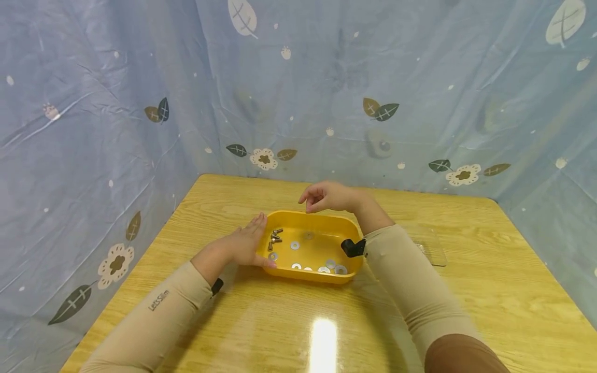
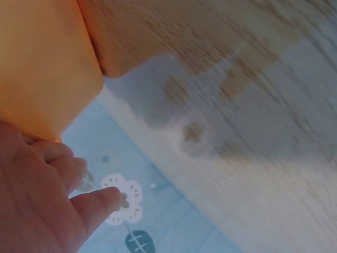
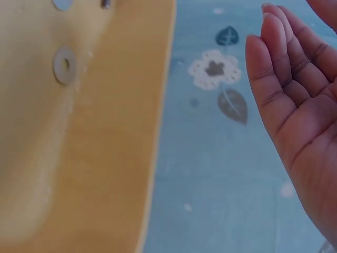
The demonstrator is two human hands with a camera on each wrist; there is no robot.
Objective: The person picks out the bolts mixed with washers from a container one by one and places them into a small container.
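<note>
Fingers of L hand (image 1: 244, 246): nearly straight, thumb spread wide, against left end of yellow tray (image 1: 322, 246); thumb at near-left rim. R hand (image 1: 333, 197): fingers loosely bent, thumb & index close (narrow gap at most), just past tray's far rim, apart from it per R wrist view. Nothing visible in R fingers; tips partly hidden, so can't tell if sth small is pinched.

Tray pos.: mid bench (image 1: 489, 259). Contents: bolts (image 1: 276, 240) at left end; washers (image 1: 292, 245) scattered, most toward near side. Clear plastic piece (image 1: 437, 249) on bench to right.

Step (judgement): prob. sorting small hw by hand, L steadying tray. Next move prob. calls for R fingers in over tray, fine thumb/index pinch on a flat washer's edge; L should brace vs. sliding.
</note>
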